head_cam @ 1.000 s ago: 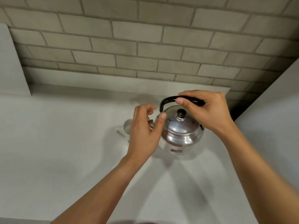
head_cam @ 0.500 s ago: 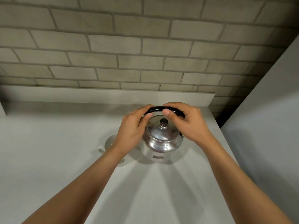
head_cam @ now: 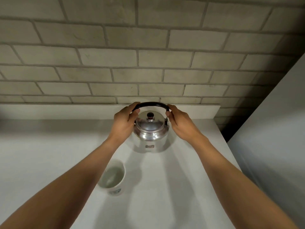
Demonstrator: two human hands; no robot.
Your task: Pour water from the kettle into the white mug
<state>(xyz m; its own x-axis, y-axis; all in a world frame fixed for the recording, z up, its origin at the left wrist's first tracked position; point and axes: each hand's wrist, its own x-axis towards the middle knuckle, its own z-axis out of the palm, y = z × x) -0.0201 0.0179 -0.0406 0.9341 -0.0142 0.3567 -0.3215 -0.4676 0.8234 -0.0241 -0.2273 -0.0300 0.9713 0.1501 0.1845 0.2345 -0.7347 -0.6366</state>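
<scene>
A shiny steel kettle (head_cam: 151, 131) with a black arched handle and a black lid knob stands upright on the white counter (head_cam: 173, 187), close to the back ledge. My left hand (head_cam: 125, 123) grips the left end of the handle and my right hand (head_cam: 179, 121) grips the right end. A white mug (head_cam: 113, 178) with a small blue mark on its side stands nearer to me, left of the kettle and partly hidden under my left forearm. Water shows inside the mug.
A grey brick wall (head_cam: 148, 63) rises behind a low white ledge (head_cam: 66, 111). A pale cabinet side (head_cam: 272, 129) closes off the right, with a dark gap in the back corner.
My hands have slid apart to the two ends of the kettle's handle. The view has shifted, so the kettle sits farther back and the mug now shows nearer, uncovered by my left hand.
</scene>
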